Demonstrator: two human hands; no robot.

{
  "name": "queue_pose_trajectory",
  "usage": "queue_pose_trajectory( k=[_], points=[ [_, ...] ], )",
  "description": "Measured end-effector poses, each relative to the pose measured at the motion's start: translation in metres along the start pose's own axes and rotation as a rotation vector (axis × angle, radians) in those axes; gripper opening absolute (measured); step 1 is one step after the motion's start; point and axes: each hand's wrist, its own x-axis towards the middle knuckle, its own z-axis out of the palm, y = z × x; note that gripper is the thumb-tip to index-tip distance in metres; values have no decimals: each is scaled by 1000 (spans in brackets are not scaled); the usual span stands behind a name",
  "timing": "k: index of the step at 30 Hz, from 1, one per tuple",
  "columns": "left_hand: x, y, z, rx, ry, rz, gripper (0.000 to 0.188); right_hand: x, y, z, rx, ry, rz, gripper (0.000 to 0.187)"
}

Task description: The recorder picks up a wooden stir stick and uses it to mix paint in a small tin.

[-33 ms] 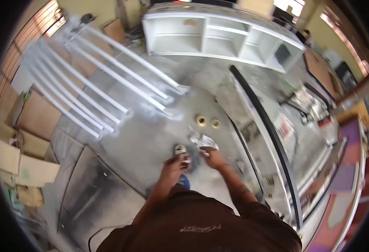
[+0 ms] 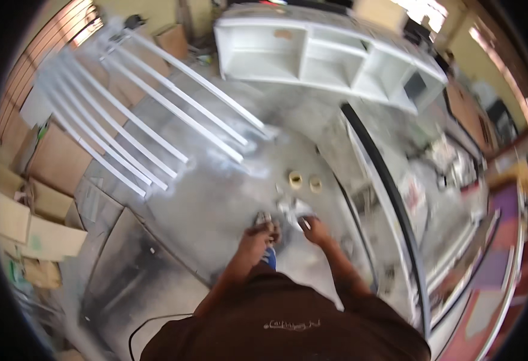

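Pale strips (image 2: 203,128) slant across a grey floor (image 2: 209,198). Centre, the left hand (image 2: 259,236) is curled around a small object (image 2: 264,218), too blurred to name. Just right of it is a crumpled white sheet (image 2: 296,209), two tape rolls (image 2: 295,185) beyond it; the right hand's (image 2: 314,231) fingers are clamped on its near edge. Farther right, a long black bar (image 2: 390,186).

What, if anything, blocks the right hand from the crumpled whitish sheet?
Nothing visible. The right hand is right at the near edge of the crumpled whitish sheet; blur hides the exact grip. The two yellowish rolls sit beyond the sheet, out of that path.
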Motion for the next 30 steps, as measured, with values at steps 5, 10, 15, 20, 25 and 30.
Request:
queue_pose_trajectory(
  k=[5, 10, 15, 20, 25, 30],
  points=[
    [134, 113, 50, 133, -4, 36, 18, 80, 95, -44, 22, 98, 232, 26],
    [273, 201, 65, 182, -126, 13, 25, 173, 97, -137, -67, 204, 352, 23],
    [418, 282, 72, 12, 53, 65, 20, 324, 96, -212, -37, 309, 379, 20],
    [585, 312, 23, -66, 390, 183, 24, 557, 132, -254, -53, 182, 211, 19],
    [720, 400, 16, -337, 701, 216, 42, 840, 204, -294, -394, -212, -335, 26],
    [762, 529, 57, 32, 604, 349, 57, 1099, 48, -332, -343, -345, -459, 27]
  ],
)
